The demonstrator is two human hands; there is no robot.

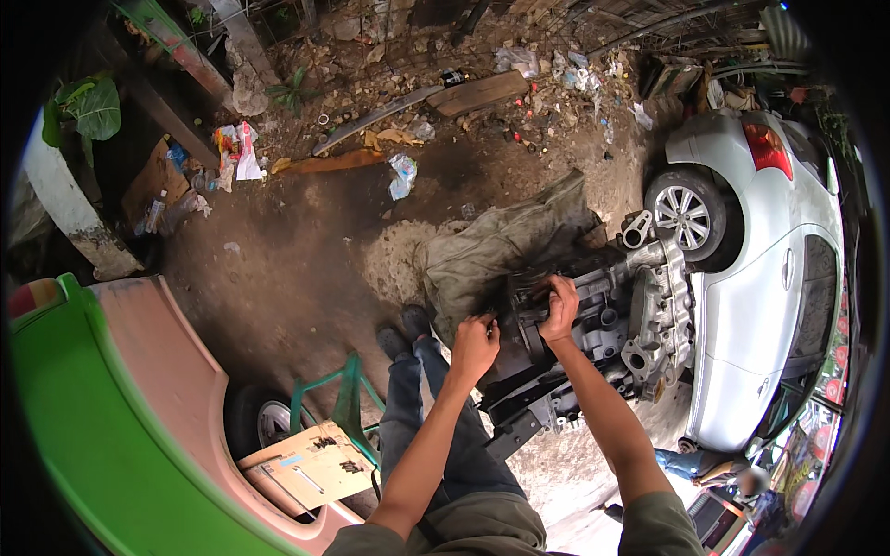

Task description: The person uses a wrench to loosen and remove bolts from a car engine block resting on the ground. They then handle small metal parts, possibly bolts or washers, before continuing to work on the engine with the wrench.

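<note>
An engine (607, 324) with dark and bare metal parts stands in front of me to the right. Its pale cast-metal section (661, 320) is on the far right side. My right hand (560, 310) rests at the engine's dark end, fingers bent and closed against it; whatever they grip is hidden. Close by on the left, my left hand (476, 345) is held with its fingers curled together beside the same dark end. Anything in that pinch is too small to make out. A grimy cloth sheet (501, 241) lies on the ground beyond my hands.
On my left, a green stool (348, 394) bears a board (324, 454) with a wrench (309, 478) and small dark pieces. A green and pink car body (111, 398) stands behind it. A silver car (742, 315) is parked right. Planks (477, 93) and litter lie ahead; a person (709, 463) is lower right.
</note>
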